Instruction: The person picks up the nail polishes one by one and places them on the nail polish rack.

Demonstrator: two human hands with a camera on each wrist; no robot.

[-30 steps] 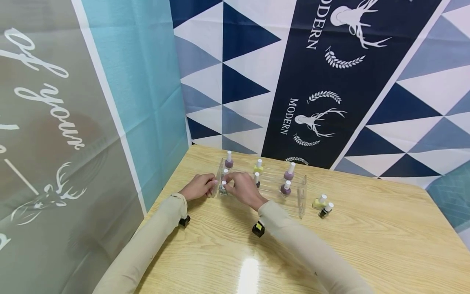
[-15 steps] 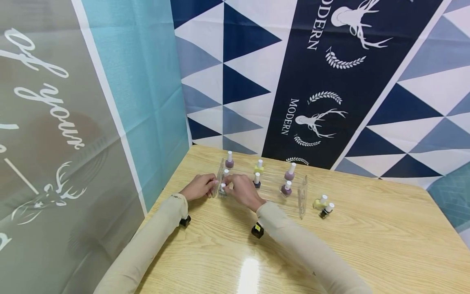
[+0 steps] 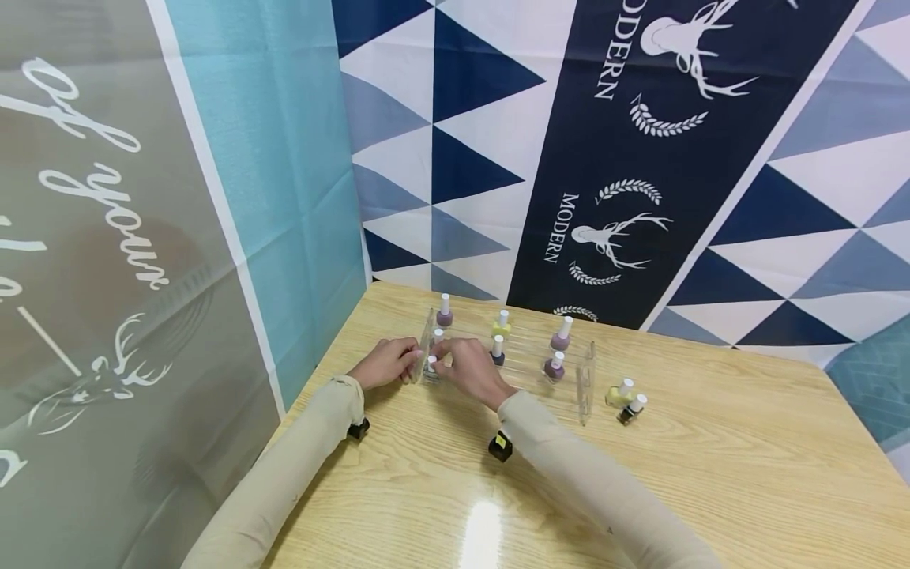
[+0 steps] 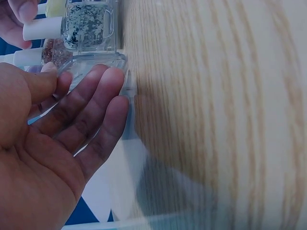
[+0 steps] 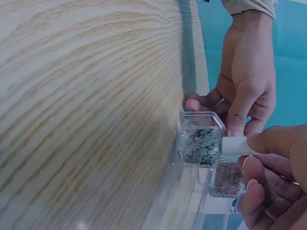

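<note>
My right hand pinches the white cap of a nail polish bottle with dark-and-white speckles. The bottle sits at the front left end of a clear stepped display rack, cap tilted toward the hand. At that same end, my left hand holds the rack's side panel between thumb and fingers. Directly behind the speckled bottle stands a pinkish glitter nail polish bottle. In the head view, my right fingers partly cover both bottles.
On the rack stand purple bottles, a yellow bottle and a dark bottle. Right of it, a yellow bottle and a black bottle are on the wooden table. Patterned cloth hangs behind.
The speckled nail polish bottle has come down slightly with my right hand, mostly in the first half second. My left hand has stayed at the rack's side panel.
</note>
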